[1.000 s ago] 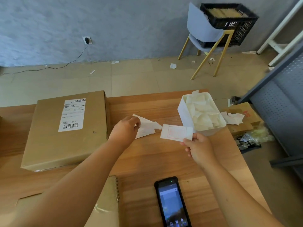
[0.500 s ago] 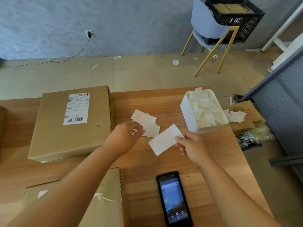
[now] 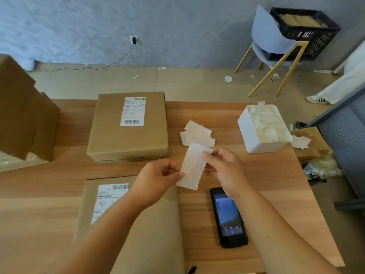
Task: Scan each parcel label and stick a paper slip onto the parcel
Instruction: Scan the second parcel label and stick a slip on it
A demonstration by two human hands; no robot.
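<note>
Near parcel [image 3: 138, 224] is cut off by the bottom edge and partly covered by the left forearm, and its label [image 3: 107, 200] text is too blurred to read; far parcel label [image 3: 133, 111] print is also too small to read. Paper slip [image 3: 192, 165] shows only a faint red outline, any wording unreadable, its edges covered by fingers of left hand [image 3: 158, 180] and right hand [image 3: 225, 169]. Scanner [image 3: 228, 216] screen is blurry with its top corner under the right wrist, and the cardboard box [image 3: 21, 115] is cropped at the left edge.
</note>
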